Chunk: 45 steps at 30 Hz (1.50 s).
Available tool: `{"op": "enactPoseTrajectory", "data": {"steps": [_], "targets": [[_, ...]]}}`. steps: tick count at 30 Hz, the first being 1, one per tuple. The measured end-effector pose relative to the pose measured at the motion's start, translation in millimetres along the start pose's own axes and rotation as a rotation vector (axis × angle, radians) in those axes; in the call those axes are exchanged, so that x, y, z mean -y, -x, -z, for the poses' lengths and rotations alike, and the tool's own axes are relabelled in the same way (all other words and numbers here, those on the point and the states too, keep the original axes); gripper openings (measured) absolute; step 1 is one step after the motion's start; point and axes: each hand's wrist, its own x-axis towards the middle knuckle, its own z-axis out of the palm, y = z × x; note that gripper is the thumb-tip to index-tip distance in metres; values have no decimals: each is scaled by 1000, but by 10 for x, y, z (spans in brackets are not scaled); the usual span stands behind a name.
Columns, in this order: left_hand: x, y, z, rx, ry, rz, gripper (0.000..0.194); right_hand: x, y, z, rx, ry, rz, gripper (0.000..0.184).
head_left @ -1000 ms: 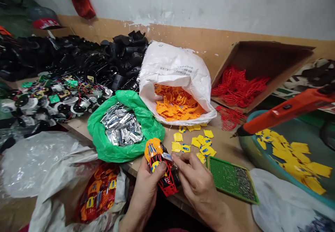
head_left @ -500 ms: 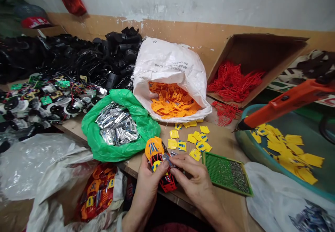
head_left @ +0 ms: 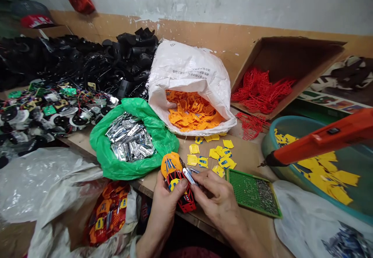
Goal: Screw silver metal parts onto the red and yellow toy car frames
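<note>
My left hand [head_left: 163, 205] is closed round an orange toy car [head_left: 170, 162] with red bars and a yellow panel, the thumb pressing on the yellow part. Between thumb and fingers, my right hand [head_left: 220, 196] pinches a slim silver side piece [head_left: 189, 175] along the car's right flank. Whether the piece is seated in the car I cannot tell. More silver pieces [head_left: 131, 137] fill a green plastic bag [head_left: 100, 149]. Small yellow panels [head_left: 203, 161] lie on the cardboard-covered table beyond my hands.
A green tray [head_left: 241, 190] of screws sits right of my hands. An orange electric screwdriver [head_left: 320, 133] hangs over a teal basin [head_left: 269, 145]. Behind are a white sack [head_left: 189, 63] of orange shells and a cardboard box [head_left: 303, 56] of red frames. Finished-looking cars [head_left: 107, 211] fill a bag lower left.
The silver piece has turned so more of its face shows along the car's side, and my right fingers have shifted slightly. The screwdriver has swung lower.
</note>
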Motion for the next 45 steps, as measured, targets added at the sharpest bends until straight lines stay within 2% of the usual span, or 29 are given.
{"op": "enactPoseTrajectory", "data": {"steps": [11,16,20,31,39,45], "targets": [[-9,11,22,12,-48,5,60,32,-18,-12,46,-94,-52,22],[-10,51,-30,34,19,33,62,24,16,-78,-11,-138,-81,23],[23,61,-31,50,46,45,66,38,48,-162,-85,-126,-34,25],[-82,36,25,114,28,101,55,52,96,-249,-81,-151,-4,28],[-139,51,-37,37,8,137,53,42,147,-307,-73,-194,-39,28],[-100,39,-22,21,13,145,45,107,162,-261,1,-209,-73,25]]}}
